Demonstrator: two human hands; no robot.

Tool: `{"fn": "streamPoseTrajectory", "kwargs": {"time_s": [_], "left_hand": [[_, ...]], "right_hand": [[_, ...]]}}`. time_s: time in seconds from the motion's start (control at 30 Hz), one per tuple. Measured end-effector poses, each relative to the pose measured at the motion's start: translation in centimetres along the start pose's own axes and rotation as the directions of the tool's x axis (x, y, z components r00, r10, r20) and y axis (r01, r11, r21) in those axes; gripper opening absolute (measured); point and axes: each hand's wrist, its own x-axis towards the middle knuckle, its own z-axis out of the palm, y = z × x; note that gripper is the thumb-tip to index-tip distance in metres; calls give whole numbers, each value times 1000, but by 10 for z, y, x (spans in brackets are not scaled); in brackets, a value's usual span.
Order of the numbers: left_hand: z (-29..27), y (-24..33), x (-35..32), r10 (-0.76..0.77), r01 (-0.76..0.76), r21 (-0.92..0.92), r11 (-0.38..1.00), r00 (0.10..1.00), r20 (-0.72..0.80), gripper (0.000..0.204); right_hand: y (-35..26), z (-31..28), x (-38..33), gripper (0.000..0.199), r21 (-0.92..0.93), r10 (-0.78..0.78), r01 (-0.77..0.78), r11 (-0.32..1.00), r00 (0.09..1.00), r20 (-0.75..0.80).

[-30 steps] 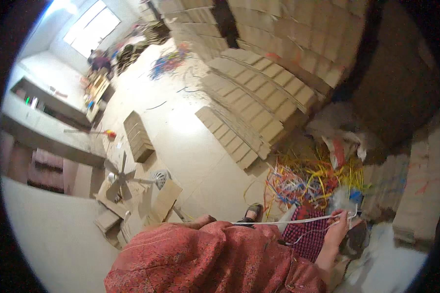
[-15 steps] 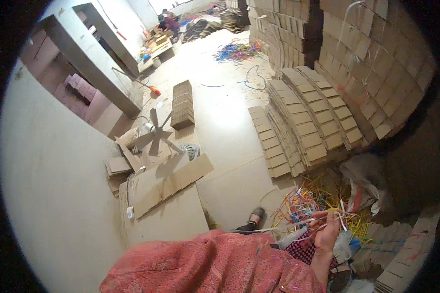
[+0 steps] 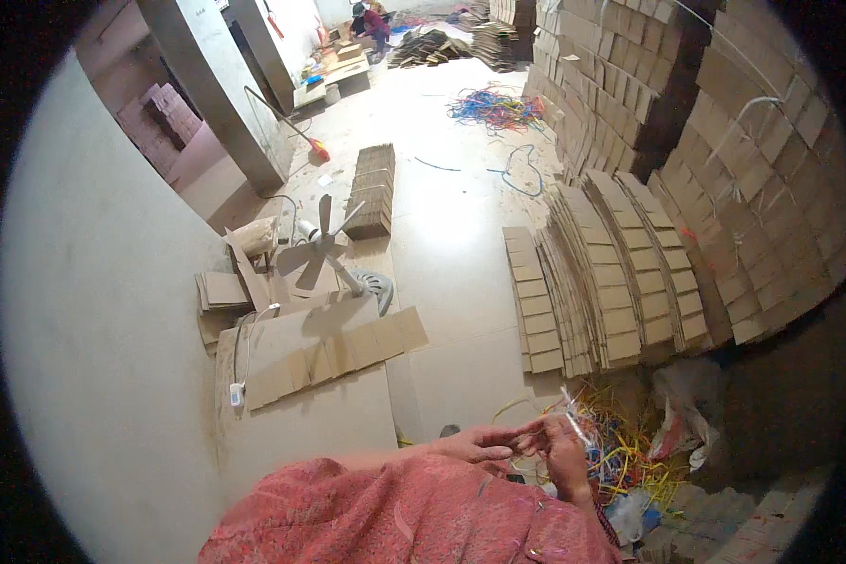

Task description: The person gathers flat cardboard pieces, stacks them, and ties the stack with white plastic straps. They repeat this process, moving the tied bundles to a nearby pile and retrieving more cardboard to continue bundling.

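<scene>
Both hands are meeting low in the frame, just above the red patterned cloth (image 3: pixel 414 512) covering the person's lap. The left hand (image 3: pixel 484 442) is reaching in from the left, fingers stretched toward the right hand (image 3: pixel 562 449), and the fingertips of the two are touching. The right hand is pinching a thin white strap (image 3: pixel 573 418) that is sticking up and left from its fingers; the left hand's fingers are closing on the same strap where the hands meet, though how firmly is hard to tell.

Just right of the hands, a tangle of yellow straps (image 3: pixel 620 442) is lying on the floor (image 3: pixel 442 235), with a crumpled white bag (image 3: pixel 681 414) beside it. Behind that, rows of flat cardboard (image 3: pixel 602 282) are leaning in fanned stacks, and taller stacks (image 3: pixel 724 122) are rising on the right. To the left, a fan (image 3: pixel 324 249) is standing among loose cardboard sheets (image 3: pixel 320 352). A smaller stack (image 3: pixel 373 188) is sitting farther back, near a broom (image 3: pixel 296 127). A blue strap pile (image 3: pixel 493 105) is lying well beyond, and another person (image 3: pixel 371 21) is sitting at the far end.
</scene>
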Motion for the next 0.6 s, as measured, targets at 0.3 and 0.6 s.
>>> {"fn": "streamPoseTrajectory", "kwargs": {"time_s": [0.3,0.6], "left_hand": [[-104,25,-23,222,-147,169,975,735,-641,25],[-109,63,-54,186,-477,-369,797,776,-602,22]], "right_hand": [[-9,67,79,36,184,199,-210,960,977,76],[9,140,139,37,506,302,-541,672,824,480]]}}
